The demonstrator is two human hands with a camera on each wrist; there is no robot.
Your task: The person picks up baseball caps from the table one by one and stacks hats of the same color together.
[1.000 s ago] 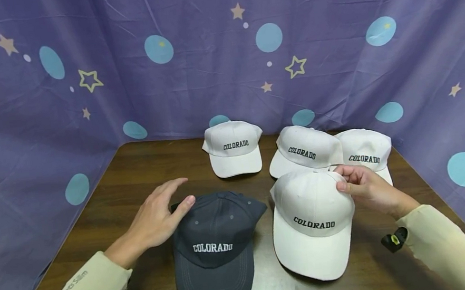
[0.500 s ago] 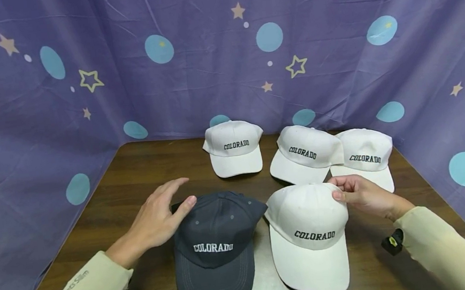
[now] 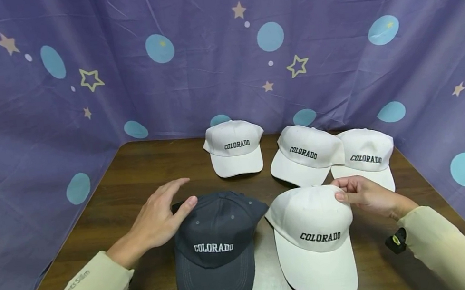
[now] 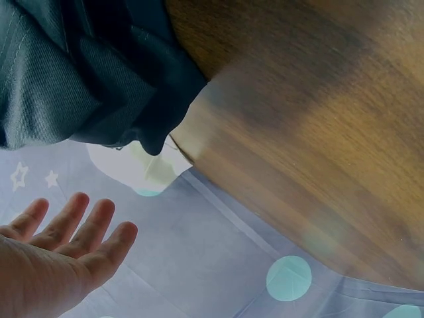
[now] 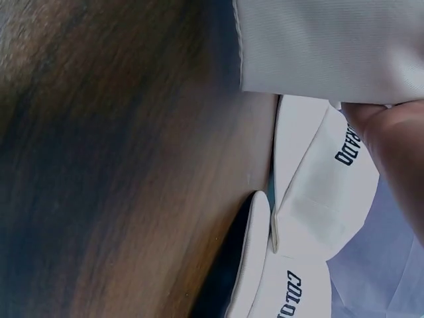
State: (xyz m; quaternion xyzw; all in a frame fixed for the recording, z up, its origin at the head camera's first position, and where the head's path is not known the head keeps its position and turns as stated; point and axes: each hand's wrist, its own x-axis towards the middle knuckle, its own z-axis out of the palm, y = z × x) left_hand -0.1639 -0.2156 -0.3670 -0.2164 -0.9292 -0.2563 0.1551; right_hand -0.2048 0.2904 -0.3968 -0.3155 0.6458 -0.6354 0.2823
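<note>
White cloth bunches at the back of the front cap (image 3: 315,231), where the right hand (image 3: 365,194) pinches the crown between thumb and fingers. This cap sits at the near side of the table (image 3: 132,171), its black COLORADO lettering and brim facing the person; whether its brim rests fully on the wood, I cannot tell. Just beside it, to the person's left, lies the dark cap (image 3: 216,271), lettered COLORADO in white, brim also toward the person. Their sides come close, but whether they touch is unclear. The left hand (image 3: 152,216) holds nothing: its fingers are extended and its thumb stands wide of them, by the dark cap's crown.

Farther back, a white cap (image 3: 234,147) stands alone near the table's far edge. Right of it, a tilted white cap (image 3: 306,151) overlaps another white cap (image 3: 367,156). Purple curtain (image 3: 199,5) with stars and blue spots hangs behind.
</note>
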